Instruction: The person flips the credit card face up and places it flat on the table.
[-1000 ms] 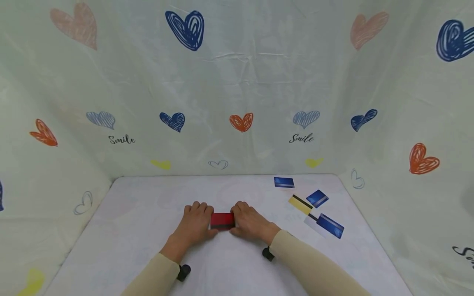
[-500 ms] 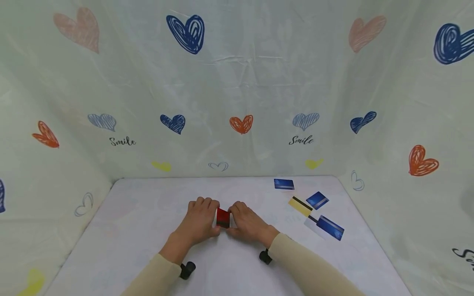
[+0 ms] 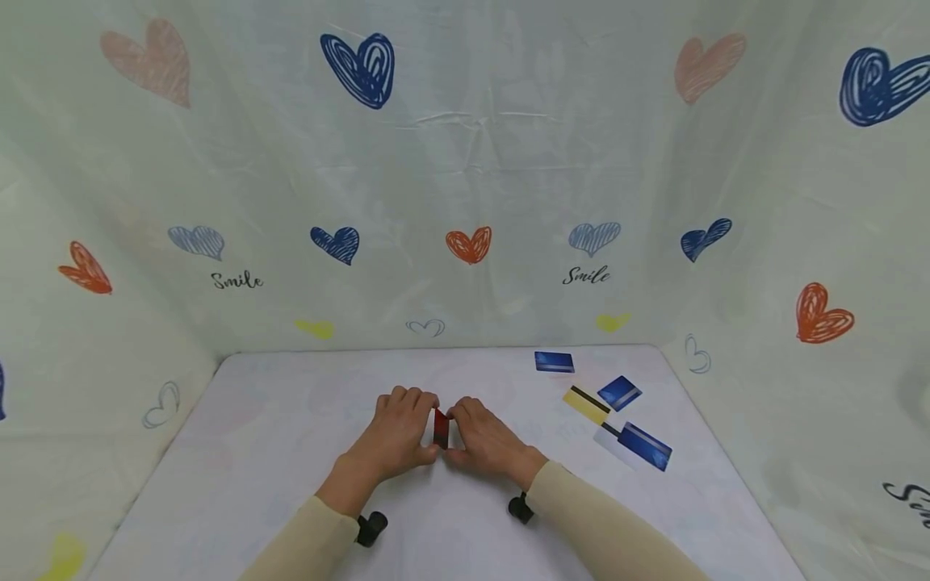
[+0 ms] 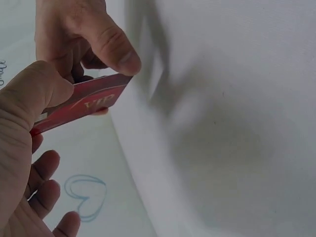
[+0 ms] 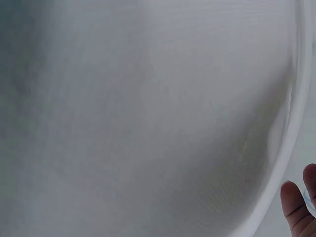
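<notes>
A red card (image 3: 441, 429) with gold "VIP" lettering is held between the two hands over the middle of the white table. Bowed on edge, it shows only as a narrow strip in the head view. My left hand (image 3: 398, 432) pinches one end, thumb on the near side. At the other end, my right hand (image 3: 485, 436) pinches it with thumb and fingers. The left wrist view shows the lettered face of the red card (image 4: 86, 103) between both thumbs. Only a few fingertips of the right hand (image 5: 298, 210) enter the right wrist view; the card is outside it.
To the right lie several cards: a blue card (image 3: 555, 362) at the back, another blue card (image 3: 620, 393), a yellow card (image 3: 585, 404) with a dark stripe, and a blue card (image 3: 645, 446) overlapping a pale one. A heart-printed curtain (image 3: 407, 177) surrounds the table (image 3: 291, 452).
The hands have come closer together, and the red card has gone from a wide, flat-looking rectangle to a narrow, bent strip. The cards on the right stay where they were.
</notes>
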### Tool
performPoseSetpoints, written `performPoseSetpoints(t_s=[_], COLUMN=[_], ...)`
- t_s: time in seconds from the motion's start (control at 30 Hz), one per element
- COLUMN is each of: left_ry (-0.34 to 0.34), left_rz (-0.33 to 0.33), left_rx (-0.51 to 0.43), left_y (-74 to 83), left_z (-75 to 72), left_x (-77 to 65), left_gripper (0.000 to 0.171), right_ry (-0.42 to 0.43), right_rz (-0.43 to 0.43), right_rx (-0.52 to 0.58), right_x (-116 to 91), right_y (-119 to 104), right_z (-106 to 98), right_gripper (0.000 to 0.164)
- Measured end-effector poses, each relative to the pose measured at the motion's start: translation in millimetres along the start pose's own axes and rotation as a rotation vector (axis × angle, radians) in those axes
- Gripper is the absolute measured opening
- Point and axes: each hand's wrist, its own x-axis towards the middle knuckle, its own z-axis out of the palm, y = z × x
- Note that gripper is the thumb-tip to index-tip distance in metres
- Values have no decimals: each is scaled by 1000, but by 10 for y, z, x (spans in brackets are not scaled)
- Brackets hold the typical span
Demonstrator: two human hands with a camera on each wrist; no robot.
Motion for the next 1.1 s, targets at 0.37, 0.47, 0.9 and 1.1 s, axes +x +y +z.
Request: performPoseSetpoints(t_s=[0.37,0.47,0.9,1.1], left_ry=[4,1,-24,-36], left_rz=[-31,-22,-51,-180], left_rx=[-33,-62,-234,-197], left_y=[-14,-26,-61,-92], left_z=[98,121,153,193], left_x=[-18,-25,-4,-2], left_gripper=[65,65,61,59], right_ry=[0,-3,-19,-8], right_rz=[75,74,119,171], right_rx=[206,273,357,290], right_x=[-51,-56,-73,-95], right_y=[-17,-29,-69,-59], right_z=[-14,-24,-90,-137], right_gripper=[50,50,51,66])
